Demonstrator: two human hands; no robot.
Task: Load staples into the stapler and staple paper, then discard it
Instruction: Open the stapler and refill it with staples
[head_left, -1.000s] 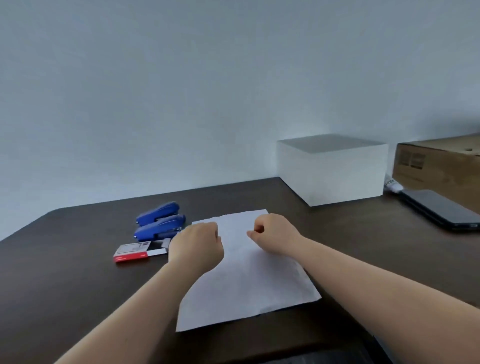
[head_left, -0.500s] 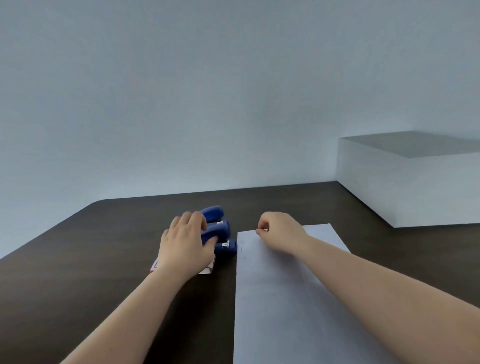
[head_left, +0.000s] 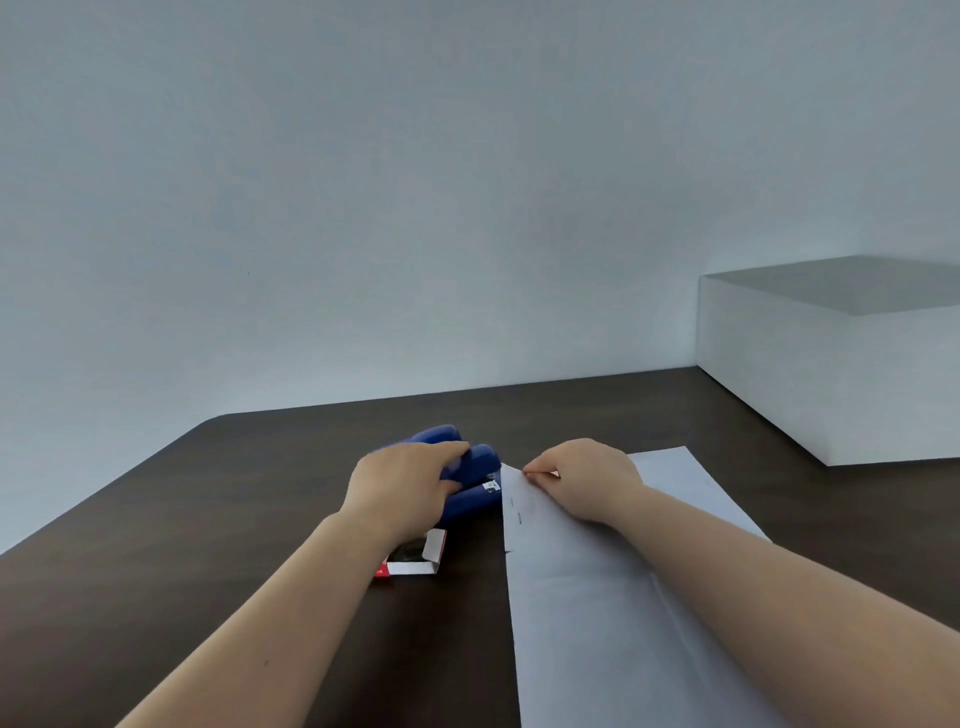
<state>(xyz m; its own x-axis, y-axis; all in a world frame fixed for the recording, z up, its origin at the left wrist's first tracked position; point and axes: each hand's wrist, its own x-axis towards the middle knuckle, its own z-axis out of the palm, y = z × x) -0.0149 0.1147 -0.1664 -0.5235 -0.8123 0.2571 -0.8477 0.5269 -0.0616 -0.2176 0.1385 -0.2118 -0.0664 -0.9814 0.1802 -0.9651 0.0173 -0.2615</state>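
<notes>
The left hand (head_left: 402, 488) lies over the blue stapler (head_left: 470, 486), fingers curled around its upper body; the grip is closed on the stapler. The stapler rests on the dark table (head_left: 234, 519), its front end pointing toward 3 o'clock and touching, or almost touching, the left edge of the paper (head_left: 597, 613). A second blue rounded part (head_left: 434, 434) shows at 12 o'clock of the left hand; whether it belongs to the same stapler or to another one cannot be told.

The right hand (head_left: 584, 480) rests on the paper near its far left corner. Thumb and forefinger are pinched together on the paper's edge, which is lifted slightly there. The paper is white and lies flat from the middle of the table toward 6 o'clock. Two short dark staple marks (head_left: 514, 510) sit along its left edge, just at 7 o'clock of the right hand.

An open staple box (head_left: 418, 556), red and white, lies on the table at 6 o'clock of the stapler, partly under the left wrist. A white box (head_left: 831, 374) stands at 2 o'clock, well apart from the paper.
</notes>
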